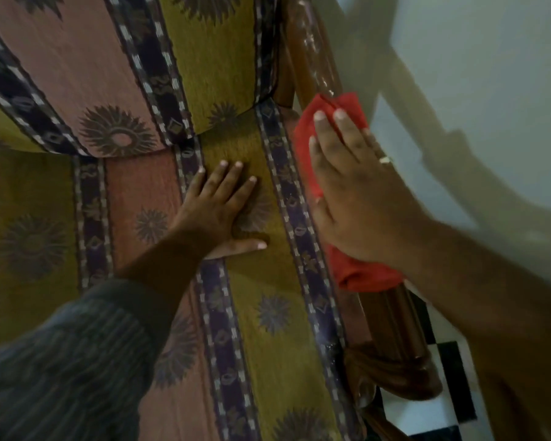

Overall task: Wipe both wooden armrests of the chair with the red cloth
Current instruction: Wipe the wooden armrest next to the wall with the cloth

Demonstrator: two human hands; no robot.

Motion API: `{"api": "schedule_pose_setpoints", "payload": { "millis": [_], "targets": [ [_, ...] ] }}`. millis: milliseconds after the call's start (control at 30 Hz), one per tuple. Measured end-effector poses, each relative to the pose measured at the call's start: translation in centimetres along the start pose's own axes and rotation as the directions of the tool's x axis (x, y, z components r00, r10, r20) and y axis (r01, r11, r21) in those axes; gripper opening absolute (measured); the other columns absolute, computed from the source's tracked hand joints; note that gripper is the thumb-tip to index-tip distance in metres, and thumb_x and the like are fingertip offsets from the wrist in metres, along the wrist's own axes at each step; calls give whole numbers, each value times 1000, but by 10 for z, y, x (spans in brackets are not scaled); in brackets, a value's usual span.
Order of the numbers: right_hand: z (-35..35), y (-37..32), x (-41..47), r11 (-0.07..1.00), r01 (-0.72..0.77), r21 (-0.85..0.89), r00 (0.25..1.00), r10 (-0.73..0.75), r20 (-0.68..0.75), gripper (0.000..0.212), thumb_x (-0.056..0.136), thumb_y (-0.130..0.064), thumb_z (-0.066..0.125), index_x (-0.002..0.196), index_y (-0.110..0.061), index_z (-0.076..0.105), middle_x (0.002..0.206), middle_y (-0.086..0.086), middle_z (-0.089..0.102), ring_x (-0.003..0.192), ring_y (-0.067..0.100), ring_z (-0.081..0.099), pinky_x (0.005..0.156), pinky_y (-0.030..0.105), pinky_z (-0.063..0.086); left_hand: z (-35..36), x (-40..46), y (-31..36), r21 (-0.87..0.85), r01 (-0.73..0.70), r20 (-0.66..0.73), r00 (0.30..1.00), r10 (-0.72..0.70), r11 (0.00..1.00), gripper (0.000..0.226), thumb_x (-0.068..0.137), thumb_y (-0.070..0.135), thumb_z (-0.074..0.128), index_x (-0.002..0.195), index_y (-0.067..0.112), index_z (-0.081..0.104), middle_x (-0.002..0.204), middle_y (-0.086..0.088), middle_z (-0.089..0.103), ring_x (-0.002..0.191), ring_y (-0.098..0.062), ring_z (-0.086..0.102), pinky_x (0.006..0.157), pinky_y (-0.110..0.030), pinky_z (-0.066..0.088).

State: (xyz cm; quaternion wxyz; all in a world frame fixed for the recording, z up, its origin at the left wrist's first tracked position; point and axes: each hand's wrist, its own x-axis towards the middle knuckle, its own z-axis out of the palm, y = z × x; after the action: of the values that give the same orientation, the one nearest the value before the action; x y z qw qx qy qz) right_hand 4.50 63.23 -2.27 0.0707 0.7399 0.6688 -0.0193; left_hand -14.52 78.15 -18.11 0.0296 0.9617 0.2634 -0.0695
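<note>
Bears a left hand (218, 208) flat on the patterned seat cushion (261, 313) near centre and, toward three o'clock, a red cloth (303, 144) pressed onto the wooden armrest (392, 323) under the right hand (353, 192).

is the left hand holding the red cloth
No, the left hand lies flat on the seat cushion, while the right hand presses the red cloth on the wooden armrest.

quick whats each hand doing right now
Left hand: open, flat on the seat cushion.
Right hand: open, pressing the red cloth onto the armrest.
</note>
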Motion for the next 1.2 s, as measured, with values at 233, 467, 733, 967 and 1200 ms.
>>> {"api": "schedule_pose_setpoints", "payload": {
  "millis": [233, 467, 733, 967, 1200],
  "targets": [
    [4, -2, 17, 844, -337, 418, 926, 376, -13, 73, 103, -39, 35, 157, -10, -6, 167, 14, -10, 154, 29, 1, 116, 36, 10, 2, -5, 2, -62, 8, 3, 1000, -8, 998, 123, 64, 103, 11, 158, 25, -4, 168, -8, -5, 154, -30, -11, 123, -55, -5],
    [-1, 3, 31, 993, -111, 46, 992, 114, -51, 70, 97, -31, 30, 154, 3, 7, 165, 26, 1, 153, 41, -2, 122, 57, 16, 2, -3, 1, -101, -21, -10, 1000, 20, 995, 121, 68, 100, 18, 159, 20, 11, 167, -13, 11, 154, -35, 5, 122, -58, 3],
    [-9, 21, 100, 866, -273, 419, 949, 314, -31, 78, 103, -46, 35, 156, -8, -7, 167, 15, -11, 154, 30, -6, 120, 39, 3, -4, -1, 2, -117, -21, 30, 999, 25, 993, 122, 67, 100, 23, 158, 18, 16, 167, -14, 13, 153, -37, 9, 122, -60, 6],
    [-10, 23, 101, 932, -170, 320, 966, 221, -132, 68, 103, -33, 37, 156, -3, 7, 166, 20, 1, 153, 38, -3, 122, 45, 6, -4, 0, 3, -116, -7, 45, 999, 12, 993, 122, 68, 99, 25, 157, 17, 21, 165, -14, 18, 152, -37, 13, 120, -62, 13],
    [-22, 44, 170, 969, -93, 230, 982, 127, -139, 63, 103, -39, 33, 156, -11, 15, 167, 16, 4, 154, 33, 3, 122, 50, 11, 2, 4, 3, -129, -2, 48, 999, 8, 992, 124, 66, 100, 29, 157, 16, 21, 166, -14, 15, 153, -36, 9, 121, -61, 9]
  ]
}}
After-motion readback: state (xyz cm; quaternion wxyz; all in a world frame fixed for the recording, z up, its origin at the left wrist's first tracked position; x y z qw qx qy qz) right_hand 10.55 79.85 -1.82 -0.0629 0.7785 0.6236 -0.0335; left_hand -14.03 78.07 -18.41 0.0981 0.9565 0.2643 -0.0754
